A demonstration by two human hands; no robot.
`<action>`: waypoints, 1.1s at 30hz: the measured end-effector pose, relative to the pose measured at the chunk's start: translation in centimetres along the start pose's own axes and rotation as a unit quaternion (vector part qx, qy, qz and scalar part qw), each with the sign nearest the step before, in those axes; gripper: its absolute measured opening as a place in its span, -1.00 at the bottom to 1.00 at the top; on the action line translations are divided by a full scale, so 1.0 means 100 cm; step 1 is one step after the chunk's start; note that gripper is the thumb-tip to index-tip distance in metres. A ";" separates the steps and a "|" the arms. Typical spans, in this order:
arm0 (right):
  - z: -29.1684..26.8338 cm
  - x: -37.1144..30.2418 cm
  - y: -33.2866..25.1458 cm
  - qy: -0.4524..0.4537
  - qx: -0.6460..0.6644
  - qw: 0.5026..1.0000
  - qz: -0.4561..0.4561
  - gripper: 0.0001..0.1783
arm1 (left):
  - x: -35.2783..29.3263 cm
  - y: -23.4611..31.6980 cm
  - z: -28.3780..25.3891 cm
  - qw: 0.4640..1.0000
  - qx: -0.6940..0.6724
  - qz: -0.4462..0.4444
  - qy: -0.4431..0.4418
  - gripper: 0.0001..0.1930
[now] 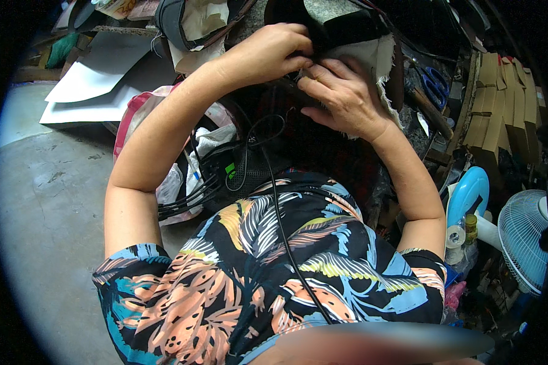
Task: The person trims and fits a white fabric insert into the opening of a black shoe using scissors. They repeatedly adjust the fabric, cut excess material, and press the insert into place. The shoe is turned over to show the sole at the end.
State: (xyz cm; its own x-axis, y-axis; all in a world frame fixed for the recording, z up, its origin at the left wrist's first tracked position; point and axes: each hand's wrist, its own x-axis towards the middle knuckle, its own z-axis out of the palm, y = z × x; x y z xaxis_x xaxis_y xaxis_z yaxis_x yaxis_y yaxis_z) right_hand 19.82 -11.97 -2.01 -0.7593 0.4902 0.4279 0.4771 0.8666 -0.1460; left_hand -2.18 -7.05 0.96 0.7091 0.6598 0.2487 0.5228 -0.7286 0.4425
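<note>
At top | frayed cream cloth [372, 56], black flap [356, 29] | left grip [273, 53] curled; right grip [350, 100] thumb-out; holds unclear

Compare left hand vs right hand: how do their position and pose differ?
1. The left hand sits higher in the picture; the right hand sits lower.
2. The left hand's fingers reach rightward, toward black material; the right hand's point up and left, beside frayed pale cloth.
3. The left thumb lies close under its fingers; the right thumb sticks out, apart from its fingers.

Shared: both are bare, with bent fingers.
</note>
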 end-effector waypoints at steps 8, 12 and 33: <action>-0.009 0.007 -0.007 0.000 0.012 0.999 -0.031 -0.48 | -0.021 -0.022 0.002 0.997 -0.063 0.024 -0.026 -0.67; -0.017 0.007 -0.008 -0.040 -0.002 0.998 -0.055 -0.51 | -0.023 -0.027 0.006 0.997 -0.052 0.043 -0.028 -0.59; -0.046 -0.021 0.048 0.226 0.108 0.894 0.371 -0.45 | 0.004 -0.011 0.013 0.991 0.025 0.122 0.049 -0.68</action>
State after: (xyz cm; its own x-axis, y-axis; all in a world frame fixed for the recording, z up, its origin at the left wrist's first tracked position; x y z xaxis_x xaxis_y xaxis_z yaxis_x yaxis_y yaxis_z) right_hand 25.75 -9.30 0.46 0.0105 0.8920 0.4520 0.6421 0.3405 -0.6869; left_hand -1.88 -6.19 -0.52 0.7690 0.4759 0.4268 0.3665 -0.8753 0.3156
